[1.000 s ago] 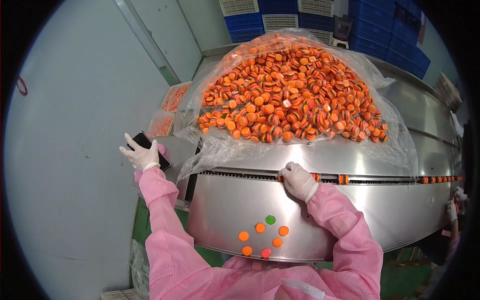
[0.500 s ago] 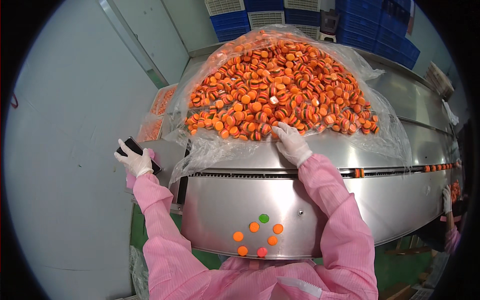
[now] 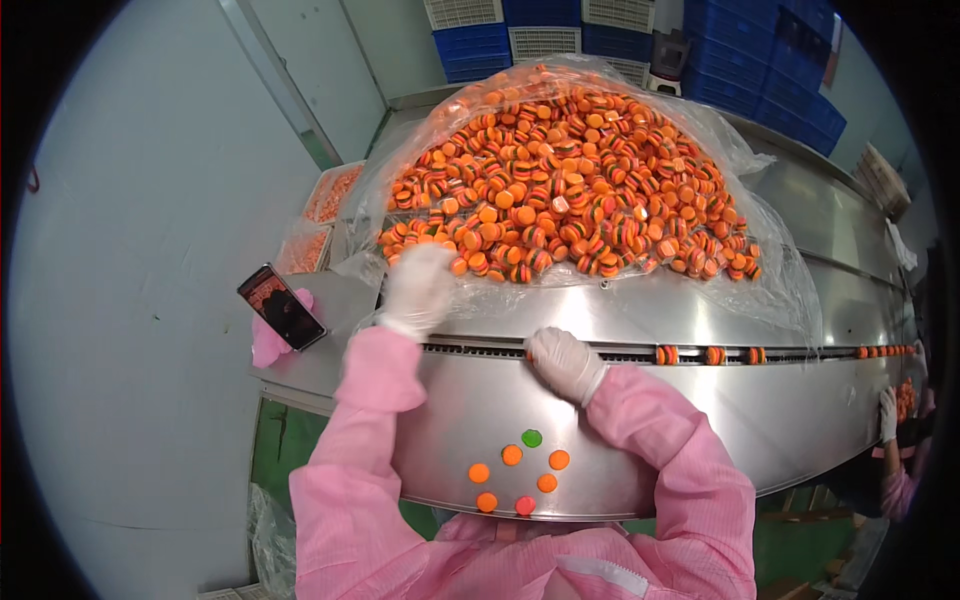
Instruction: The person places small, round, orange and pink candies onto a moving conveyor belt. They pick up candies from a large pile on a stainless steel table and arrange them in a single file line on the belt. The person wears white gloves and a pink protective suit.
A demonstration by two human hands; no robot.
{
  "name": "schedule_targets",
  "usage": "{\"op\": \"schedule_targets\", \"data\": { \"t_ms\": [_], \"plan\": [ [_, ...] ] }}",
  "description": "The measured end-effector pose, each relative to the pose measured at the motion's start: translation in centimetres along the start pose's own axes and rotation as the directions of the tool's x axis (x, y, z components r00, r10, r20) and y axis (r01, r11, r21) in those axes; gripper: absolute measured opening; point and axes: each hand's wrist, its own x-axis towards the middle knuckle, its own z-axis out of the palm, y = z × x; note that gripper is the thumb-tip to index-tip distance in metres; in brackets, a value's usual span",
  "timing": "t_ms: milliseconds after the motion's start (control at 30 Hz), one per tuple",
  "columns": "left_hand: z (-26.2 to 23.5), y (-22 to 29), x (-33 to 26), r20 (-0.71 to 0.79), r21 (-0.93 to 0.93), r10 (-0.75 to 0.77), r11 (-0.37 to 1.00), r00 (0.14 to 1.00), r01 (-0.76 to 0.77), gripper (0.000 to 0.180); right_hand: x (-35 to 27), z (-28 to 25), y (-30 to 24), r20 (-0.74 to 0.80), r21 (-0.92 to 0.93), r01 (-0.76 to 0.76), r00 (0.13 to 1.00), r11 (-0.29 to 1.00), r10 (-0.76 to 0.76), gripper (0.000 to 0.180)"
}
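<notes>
A large heap of layered orange, red and green candies (image 3: pixel 580 190) lies on a clear plastic sheet (image 3: pixel 790 270). My left hand (image 3: pixel 418 290), in a white glove, is at the heap's near left edge; motion blur hides its fingers. My gloved right hand (image 3: pixel 567 365) is closed over the narrow conveyor channel (image 3: pixel 470 349), with a bit of orange candy showing at its fingertips. To its right, several layered candies (image 3: pixel 715 355) stand on edge in the channel, spaced apart. A phone (image 3: pixel 282 307) with its screen lit rests on a pink cloth (image 3: pixel 268 343) at the left.
Loose orange, green and red candy discs (image 3: pixel 547 483) lie on the steel table (image 3: pixel 440 440) before me. Trays of candies (image 3: pixel 330 195) stand at the left. Blue crates (image 3: pixel 735 60) are stacked behind. At the far right, another person's gloved hand (image 3: pixel 888 413) is beside more candies.
My left hand has left the phone and moved right to the heap. My right hand has come down from the heap to the channel. More candies now stand in the channel beside it.
</notes>
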Motion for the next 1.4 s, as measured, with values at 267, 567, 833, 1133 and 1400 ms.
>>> {"op": "schedule_targets", "data": {
  "t_ms": [267,567,833,1133,1400],
  "plan": [
    [10.1,1.1,4.1,0.387,0.064,-0.147,0.989,0.910,0.132,0.036,0.1,-2.9,1.2,-0.177,-0.066,-0.108,0.980,0.992,0.095,0.028],
    [10.6,0.3,2.7,0.314,-0.078,-0.083,0.990,0.946,0.113,0.034,8.7,1.7,6.4,-0.200,-0.294,-0.281,0.953,0.914,0.228,0.025],
    [4.6,8.4,-3.3,0.639,-0.089,-0.016,0.992,0.769,0.094,0.022,2.5,-2.2,9.3,-0.244,0.303,-0.247,0.914,0.921,0.325,0.027],
    [8.6,5.9,-0.3,0.464,-0.045,0.018,0.999,0.886,0.003,0.018,-4.1,-5.3,7.6,0.272,0.932,-0.360,0.766,0.037,0.583,0.031],
    [12.8,3.0,2.9,0.500,0.072,-0.098,0.995,0.860,0.072,0.034,0.4,0.9,0.3,0.158,0.505,-0.441,0.892,0.742,0.423,0.024]
  ]
}}
